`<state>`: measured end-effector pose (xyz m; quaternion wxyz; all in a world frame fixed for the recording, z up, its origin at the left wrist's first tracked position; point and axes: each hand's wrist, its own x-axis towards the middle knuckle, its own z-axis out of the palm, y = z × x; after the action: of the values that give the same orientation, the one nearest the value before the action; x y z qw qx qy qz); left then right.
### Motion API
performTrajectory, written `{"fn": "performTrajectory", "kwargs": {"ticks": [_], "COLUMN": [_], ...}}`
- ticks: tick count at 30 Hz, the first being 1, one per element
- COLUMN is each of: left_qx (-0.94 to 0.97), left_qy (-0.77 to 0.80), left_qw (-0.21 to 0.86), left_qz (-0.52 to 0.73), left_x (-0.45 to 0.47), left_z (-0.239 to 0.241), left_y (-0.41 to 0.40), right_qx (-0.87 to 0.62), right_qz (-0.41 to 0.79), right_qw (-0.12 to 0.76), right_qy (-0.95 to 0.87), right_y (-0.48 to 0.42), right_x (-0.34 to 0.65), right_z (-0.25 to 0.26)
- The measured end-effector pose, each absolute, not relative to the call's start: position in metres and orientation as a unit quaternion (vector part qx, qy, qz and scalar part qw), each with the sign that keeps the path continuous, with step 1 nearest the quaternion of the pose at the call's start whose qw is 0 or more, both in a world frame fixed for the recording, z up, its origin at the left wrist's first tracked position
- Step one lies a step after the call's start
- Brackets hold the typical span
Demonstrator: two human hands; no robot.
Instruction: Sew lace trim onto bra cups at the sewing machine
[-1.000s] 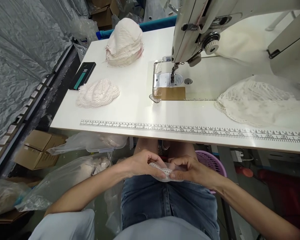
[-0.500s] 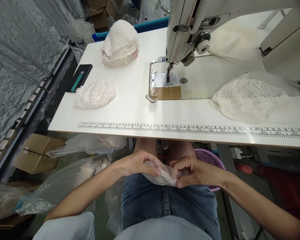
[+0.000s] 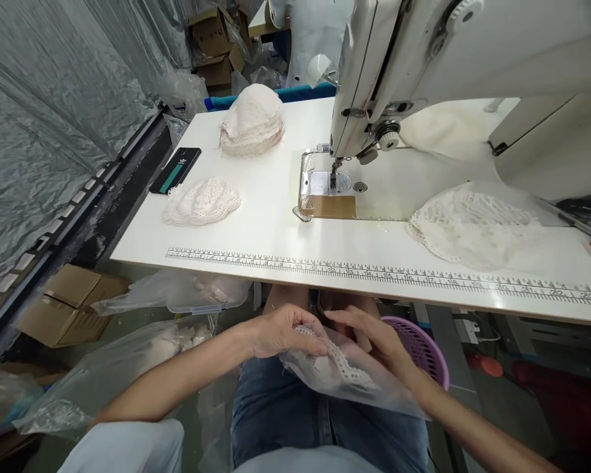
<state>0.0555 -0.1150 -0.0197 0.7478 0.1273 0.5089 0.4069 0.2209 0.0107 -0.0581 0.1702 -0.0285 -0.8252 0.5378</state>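
Observation:
Over my lap, my left hand (image 3: 290, 330) pinches a clear plastic bag (image 3: 394, 387) together with a white lace-edged fabric piece (image 3: 347, 371) that lies in or under its film. My right hand (image 3: 374, 335) is at the bag's other side, its fingers stretched out and apart. The film spreads over my right wrist and hides part of the thumb. Whether the right fingertips touch the fabric is hard to see.
Above my lap stands a white table (image 3: 276, 243) with a printed ruler and a sewing machine (image 3: 369, 85). On it lie a fabric stack (image 3: 252, 121), a lace piece (image 3: 201, 202), a phone (image 3: 175, 171) and bagged lace (image 3: 473, 226). A purple basket (image 3: 436, 355) stands below.
The bag has opened out to the right across my right wrist, showing more of the lace. My right fingers have gone from a pinch to stretched out. The view has tilted up slightly.

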Motion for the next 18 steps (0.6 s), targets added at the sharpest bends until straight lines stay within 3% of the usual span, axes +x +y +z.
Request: {"fn": "performTrajectory", "kwargs": {"ticks": [5, 12, 18], "left_qx": [0.145, 0.186, 0.18], "left_qy": [0.53, 0.513, 0.53], "left_qw": [0.75, 0.769, 0.759], "left_qz": [0.368, 0.331, 0.332], "left_x": [0.049, 0.044, 0.035], "left_z": [-0.019, -0.017, -0.008], "left_y": [-0.116, -0.112, -0.107], "right_qx": [0.061, -0.026, 0.089], "right_qz": [0.438, 0.43, 0.358], "right_qw": [0.215, 0.105, 0.199], "right_qy": [-0.871, -0.897, -0.908], "right_y": [0.013, 0.01, 0.018], "right_x": [0.224, 0.215, 0.212], "right_z": [-0.057, -0.04, -0.032]}}
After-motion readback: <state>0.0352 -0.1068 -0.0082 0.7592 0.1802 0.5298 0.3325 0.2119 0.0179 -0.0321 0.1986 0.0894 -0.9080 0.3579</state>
